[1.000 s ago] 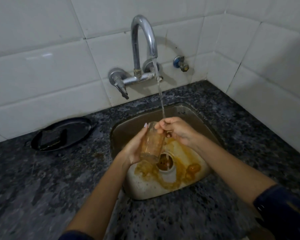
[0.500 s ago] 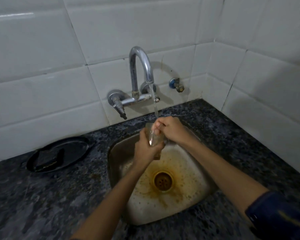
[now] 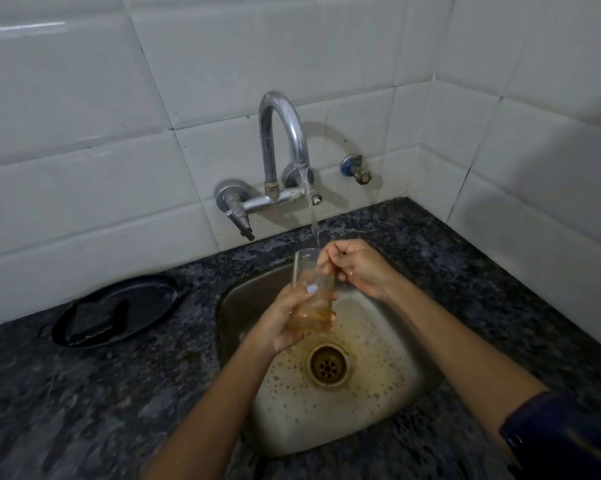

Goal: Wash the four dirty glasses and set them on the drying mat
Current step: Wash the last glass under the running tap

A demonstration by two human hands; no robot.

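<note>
A clear drinking glass (image 3: 313,289) with brownish liquid at its bottom stands upright over the steel sink (image 3: 378,410), under the running stream from the tap (image 3: 285,133). My left hand (image 3: 285,320) wraps around the lower part of the glass. My right hand (image 3: 358,268) is at the glass's rim, fingers curled and touching its upper edge. Brown residue rings the drain (image 3: 328,364). No other glasses or drying mat are in view.
A black plate (image 3: 119,310) holding a dark scrub pad sits on the dark granite counter (image 3: 84,410) left of the sink. White tiled walls meet in a corner at the right. A small wall valve (image 3: 356,169) sticks out right of the tap.
The glass went from tipped, pouring brown liquid into the sink, to upright under the stream. The brown puddle in the basin has mostly drained. My view shifted lower.
</note>
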